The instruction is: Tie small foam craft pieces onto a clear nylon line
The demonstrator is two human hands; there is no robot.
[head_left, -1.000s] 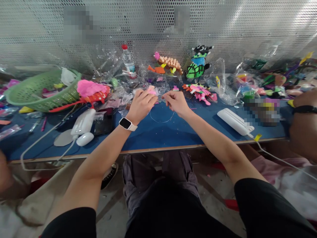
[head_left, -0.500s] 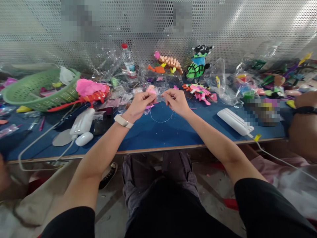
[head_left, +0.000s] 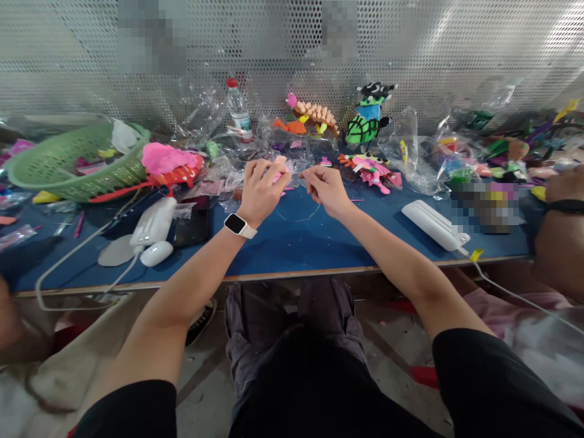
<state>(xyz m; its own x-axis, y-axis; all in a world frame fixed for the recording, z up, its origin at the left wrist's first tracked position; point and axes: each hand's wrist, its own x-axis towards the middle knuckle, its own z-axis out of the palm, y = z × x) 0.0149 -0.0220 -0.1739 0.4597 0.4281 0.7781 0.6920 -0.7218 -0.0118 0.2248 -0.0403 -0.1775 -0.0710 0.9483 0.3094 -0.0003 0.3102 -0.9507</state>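
Both my hands are raised over the blue table (head_left: 296, 243), close together. My left hand (head_left: 260, 188), with a white watch on the wrist, has its fingers closed round a small pink felt piece (head_left: 278, 173). My right hand (head_left: 325, 187) pinches one end of a thin clear thread (head_left: 296, 218) that hangs in a loop between the two hands, just above the table.
A green basket (head_left: 68, 164) and pink and red felt stand at the left, with white glue guns (head_left: 152, 222) (head_left: 433, 224) on both sides. A water bottle (head_left: 238, 109), felt animals and plastic bags line the back. Another person's arm (head_left: 559, 225) is at the right edge.
My left wrist has turned back so the watch face shows again; the hand rose slightly with the pink piece. My right hand has hardly moved.
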